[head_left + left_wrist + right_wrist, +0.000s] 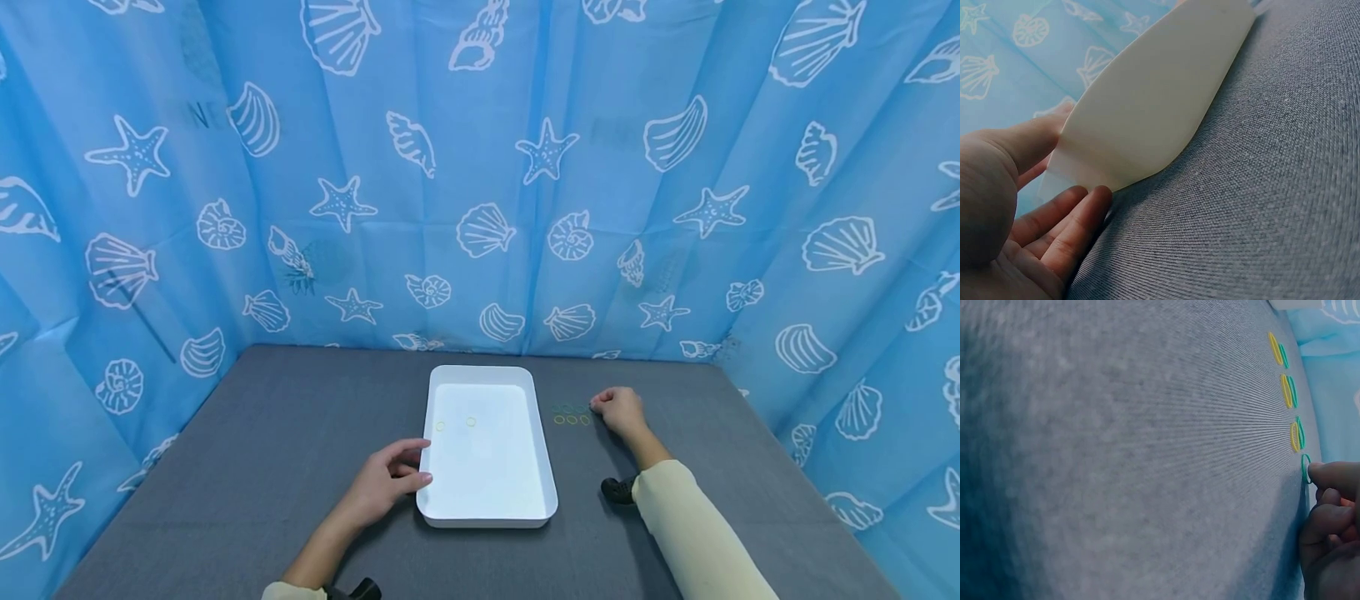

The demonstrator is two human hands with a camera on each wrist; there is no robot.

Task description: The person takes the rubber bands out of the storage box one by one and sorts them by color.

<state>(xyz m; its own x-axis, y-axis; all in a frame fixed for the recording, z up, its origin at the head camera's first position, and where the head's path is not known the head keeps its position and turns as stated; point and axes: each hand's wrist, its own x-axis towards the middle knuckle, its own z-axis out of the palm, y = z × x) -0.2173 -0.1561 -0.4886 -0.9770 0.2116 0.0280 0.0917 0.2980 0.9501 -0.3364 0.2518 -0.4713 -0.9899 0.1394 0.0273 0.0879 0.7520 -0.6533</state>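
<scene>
In the head view a white rectangular tray (487,467) lies in the middle of the grey table. My left hand (386,483) grips its left wall; the left wrist view shows digits on both sides of the wall (1147,94). My right hand (621,410), to the right of the tray, pinches a thin green rubber band (1306,469) at its fingertips, low over the cloth. Beside it lie a row of three yellow rubber bands (572,421) and, behind these, a row of green ones (1293,392). Two yellow bands (471,422) lie inside the tray.
Grey cloth covers the table (300,417). A blue curtain (420,183) with white shells and starfish hangs along the table's back and sides. Each wrist carries a black strap-on device, the right one (618,491) beside the cream sleeve (697,525).
</scene>
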